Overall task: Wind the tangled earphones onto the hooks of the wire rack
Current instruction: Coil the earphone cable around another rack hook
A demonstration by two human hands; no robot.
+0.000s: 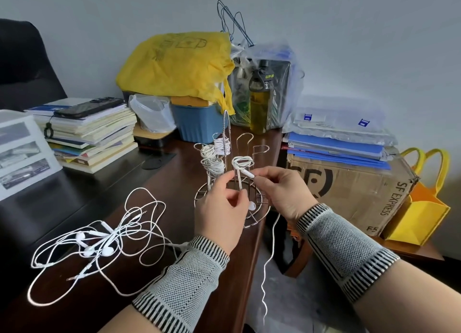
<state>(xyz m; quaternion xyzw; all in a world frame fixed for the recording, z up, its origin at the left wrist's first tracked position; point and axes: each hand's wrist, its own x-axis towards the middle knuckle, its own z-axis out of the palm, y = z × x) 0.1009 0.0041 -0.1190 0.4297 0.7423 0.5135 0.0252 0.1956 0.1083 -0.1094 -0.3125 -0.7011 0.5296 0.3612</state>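
While three hooks at centre frame already carry wound cord, the right hand [279,188] pinches an earphone [248,174] beside a fourth coil on the wire rack [232,183], its stem lying nearly level, tip toward the left. The left hand [222,205] pinches the cord beside it. Next, I judge, comes tucking this end in, then freeing another set from the tangle [99,240] on the surface [179,170] at lower left.

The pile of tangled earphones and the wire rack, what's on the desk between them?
Only the left hand lies between the tangled earphones and wire rack, in the head view.
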